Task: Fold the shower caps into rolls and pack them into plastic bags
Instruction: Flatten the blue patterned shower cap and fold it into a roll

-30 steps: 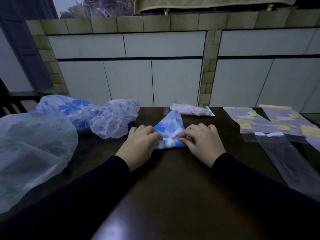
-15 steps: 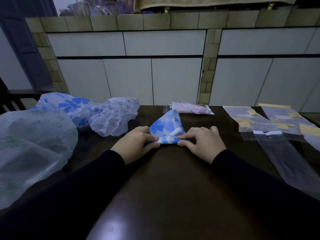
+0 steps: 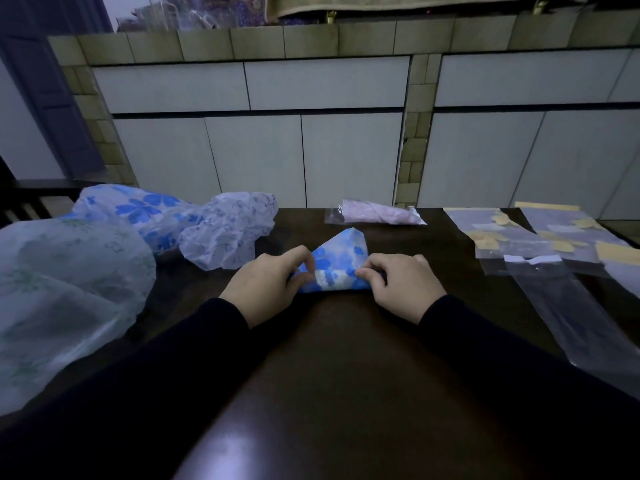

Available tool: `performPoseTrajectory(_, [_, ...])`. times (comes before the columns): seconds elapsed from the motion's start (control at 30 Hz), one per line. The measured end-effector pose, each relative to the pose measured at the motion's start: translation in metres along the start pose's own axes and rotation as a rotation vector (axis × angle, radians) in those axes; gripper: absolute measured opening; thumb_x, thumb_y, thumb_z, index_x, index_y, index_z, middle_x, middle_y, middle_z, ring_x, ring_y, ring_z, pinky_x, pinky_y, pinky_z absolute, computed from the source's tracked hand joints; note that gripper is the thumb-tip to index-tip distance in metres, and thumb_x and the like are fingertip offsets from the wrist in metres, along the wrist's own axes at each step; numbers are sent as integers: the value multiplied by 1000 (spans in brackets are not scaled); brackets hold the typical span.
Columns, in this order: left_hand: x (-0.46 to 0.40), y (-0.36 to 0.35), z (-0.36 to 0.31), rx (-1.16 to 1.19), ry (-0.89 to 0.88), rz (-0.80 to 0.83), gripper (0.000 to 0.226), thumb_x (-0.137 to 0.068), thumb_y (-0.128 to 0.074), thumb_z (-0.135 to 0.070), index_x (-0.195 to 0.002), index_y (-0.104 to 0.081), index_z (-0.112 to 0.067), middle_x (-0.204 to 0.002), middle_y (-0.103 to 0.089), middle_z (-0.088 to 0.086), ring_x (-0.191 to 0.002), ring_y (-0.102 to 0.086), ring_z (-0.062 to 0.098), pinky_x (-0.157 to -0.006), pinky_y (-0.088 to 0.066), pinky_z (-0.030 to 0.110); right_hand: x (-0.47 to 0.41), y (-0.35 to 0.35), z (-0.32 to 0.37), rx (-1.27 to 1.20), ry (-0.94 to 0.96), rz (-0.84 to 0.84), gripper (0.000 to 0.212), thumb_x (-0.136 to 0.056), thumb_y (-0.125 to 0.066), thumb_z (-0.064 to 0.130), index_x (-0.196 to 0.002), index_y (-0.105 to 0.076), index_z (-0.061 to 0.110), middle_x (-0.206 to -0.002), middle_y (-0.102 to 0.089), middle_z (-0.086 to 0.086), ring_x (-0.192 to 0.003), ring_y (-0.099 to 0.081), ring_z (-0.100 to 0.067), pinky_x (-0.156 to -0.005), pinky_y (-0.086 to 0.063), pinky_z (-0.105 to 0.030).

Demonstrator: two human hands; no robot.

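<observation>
A: Status? Where's the cap?
B: Blue-flower shower cap (image 3: 341, 252) lies mid-bench, folded to a triangle with the tip pointing away. The near edge is already a short roll (image 3: 334, 280) lying across between both hands.

A: Hands?
B: Left hand (image 3: 266, 284) pinches the roll's left end, fingers (image 3: 306, 263) curled over it. Right hand (image 3: 398, 284) pinches the right end, thumb and forefinger tight on the film. Both hold the cap, nothing else.

A: How will it handle?
B: My guess: thin plastic film, very light, limp, slippery. It looks likely to spring open if let go, and the elastic hem makes the roll lumpy. Best held at both ends of the roll, pressing down on the bench (image 3: 346, 358) while rolling toward the tip.

A: Bags?
B: Clear plastic bags (image 3: 554, 299) lie right of the hands, well apart from the cap. More with yellow strips sit behind them. One packed pink roll in a bag (image 3: 377, 216) is at the far edge.

A: Remaining caps?
B: Loose ones are piled left: blue-flower cap (image 3: 138, 209), pale purple cap (image 3: 228, 233), big greenish cap (image 3: 65, 289).
</observation>
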State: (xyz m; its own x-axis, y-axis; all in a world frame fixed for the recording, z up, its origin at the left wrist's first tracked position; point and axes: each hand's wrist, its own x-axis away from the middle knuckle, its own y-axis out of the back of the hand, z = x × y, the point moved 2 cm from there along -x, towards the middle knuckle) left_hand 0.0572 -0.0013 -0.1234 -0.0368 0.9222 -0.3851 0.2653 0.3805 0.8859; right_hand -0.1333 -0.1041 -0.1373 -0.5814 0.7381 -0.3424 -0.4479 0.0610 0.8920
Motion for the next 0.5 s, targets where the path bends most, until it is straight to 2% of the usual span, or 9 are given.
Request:
performPoseTrajectory(0.1, [2, -5, -4, -100, -48, -88, 6, -93, -57, -31, -97, -58, -26, -81, -57, -6, -78, -55, 20, -66, -41, 33, 1, 1, 1, 78, 13, -53, 24, -96, -44, 46, -96, -64, 32, -95, -62, 13, -93, -51, -11, -83, -30, -31])
performPoseTrajectory(0.2, [3, -10, -5, -179, -133, -196, 8, -84, -69, -20, -91, -67, -21, -100, -61, 2, -84, -53, 25, -69, -47, 42, 1, 4, 1, 85, 44, -147, 22, -92, -52, 49, -103, -65, 35, -103, -55, 12, -97, -49, -11, -82, -35, -30])
performPoseTrajectory(0.33, [3, -16, -9, -206, -321, -126, 33, -75, -71, -3, -103, -70, -22, -100, -64, 1, -76, -55, 21, -63, -45, 30, 2, 3, 5, 120, 193, -202, 12, -88, -64, 34, -98, -71, 32, -98, -58, 10, -88, -52, -16, -71, -36, -32])
performPoseTrajectory(0.43, [4, -12, -8, -81, -260, -107, 26, -86, -61, -17, -110, -70, -20, -97, -62, -2, -80, -55, 18, -70, -47, 28, 5, 4, 5, 205, 259, -235, 15, -87, -65, 35, -99, -75, 31, -93, -64, 9, -80, -53, -20, -66, -28, -31])
performPoseTrajectory(0.5, [1, -11, -5, -38, -205, -43, 28, -89, -62, -31, -116, -69, -24, -100, -60, -5, -89, -54, 14, -78, -43, 24, 7, 4, 5, 243, 215, -125, 29, -92, -53, 48, -115, -67, 37, -106, -60, 11, -93, -50, -17, -75, -30, -33])
